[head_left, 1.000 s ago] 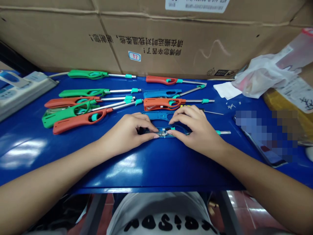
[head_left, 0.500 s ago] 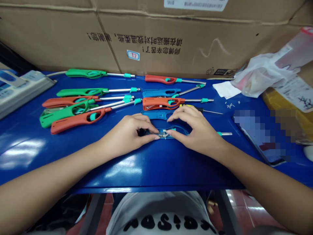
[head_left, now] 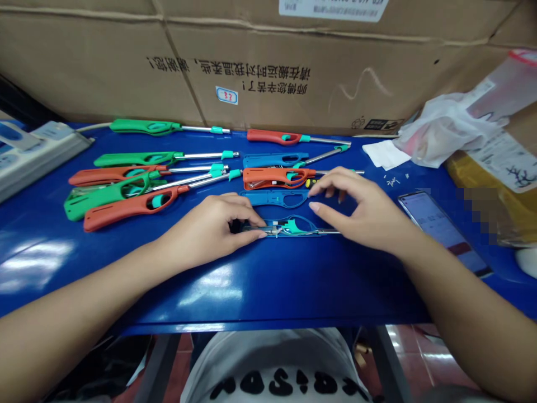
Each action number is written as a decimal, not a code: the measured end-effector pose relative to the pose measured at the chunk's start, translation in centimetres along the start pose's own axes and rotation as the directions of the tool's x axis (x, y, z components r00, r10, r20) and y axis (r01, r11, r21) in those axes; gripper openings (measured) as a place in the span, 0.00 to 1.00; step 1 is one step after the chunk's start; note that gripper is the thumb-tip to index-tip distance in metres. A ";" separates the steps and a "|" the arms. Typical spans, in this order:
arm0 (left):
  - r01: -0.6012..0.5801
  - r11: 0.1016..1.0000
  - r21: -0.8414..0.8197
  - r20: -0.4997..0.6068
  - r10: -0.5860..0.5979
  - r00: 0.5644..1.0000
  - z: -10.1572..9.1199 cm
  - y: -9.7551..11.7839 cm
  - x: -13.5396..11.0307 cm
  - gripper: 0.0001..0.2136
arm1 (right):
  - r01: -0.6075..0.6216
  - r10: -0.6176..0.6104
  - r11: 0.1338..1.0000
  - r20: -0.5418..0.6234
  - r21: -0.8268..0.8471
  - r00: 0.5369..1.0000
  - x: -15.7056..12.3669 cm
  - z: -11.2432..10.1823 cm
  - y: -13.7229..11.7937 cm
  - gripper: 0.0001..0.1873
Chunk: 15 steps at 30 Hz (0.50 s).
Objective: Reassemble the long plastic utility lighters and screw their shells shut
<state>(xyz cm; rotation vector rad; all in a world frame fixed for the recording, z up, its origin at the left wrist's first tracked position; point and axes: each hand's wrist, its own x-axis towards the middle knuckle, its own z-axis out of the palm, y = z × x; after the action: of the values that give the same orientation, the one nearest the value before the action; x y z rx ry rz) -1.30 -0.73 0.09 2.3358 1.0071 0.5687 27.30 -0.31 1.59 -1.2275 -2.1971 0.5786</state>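
On the left of the blue table [head_left: 84, 263] lie finished long-neck lighters, green and orange [head_left: 126, 193], shells closed w/ nozzles on. Left hand [head_left: 210, 229] presses down on the open blue lighter half [head_left: 289, 228]: thumb and forefinger pinched on its inner parts near the teal trigger; other fingers curled. This half lies flat on the table, in front of the person, its insides exposed. Just behind it lies the matching blue shell [head_left: 274, 197], not yet fitted, so I judge the closing is left to do. Right hand [head_left: 369, 210] hovers above, fingers loosely spread, holding nothing. Behind its fingertips is an orange lighter [head_left: 272, 178].

Hard to see: small parts under the left fingertips, and the metal tube, which is partly hidden by the right hand. The phone [head_left: 440, 226] is partly blurred.
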 end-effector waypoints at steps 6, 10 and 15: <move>0.052 0.997 0.058 0.034 -0.054 0.998 -1.5 -0.2 0.0 0.08 | -0.029 0.021 0.999 0.369 0.015 0.929 0.2 -1.8 1.3 0.09; 0.056 0.998 0.036 0.044 -0.058 0.997 -1.6 -0.1 0.1 0.09 | -0.049 0.043 0.999 0.390 0.006 0.920 0.3 -0.6 1.5 0.12; 0.057 0.998 0.033 0.038 -0.059 0.998 -1.6 -0.1 0.1 0.09 | -0.183 0.180 0.983 0.361 -0.027 0.915 0.4 -0.1 1.5 0.15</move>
<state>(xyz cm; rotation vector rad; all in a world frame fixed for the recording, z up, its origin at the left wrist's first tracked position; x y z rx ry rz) -2.20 -0.12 1.25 2.3283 1.0698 0.4855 28.15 0.75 0.84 -1.4248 -2.3863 0.9552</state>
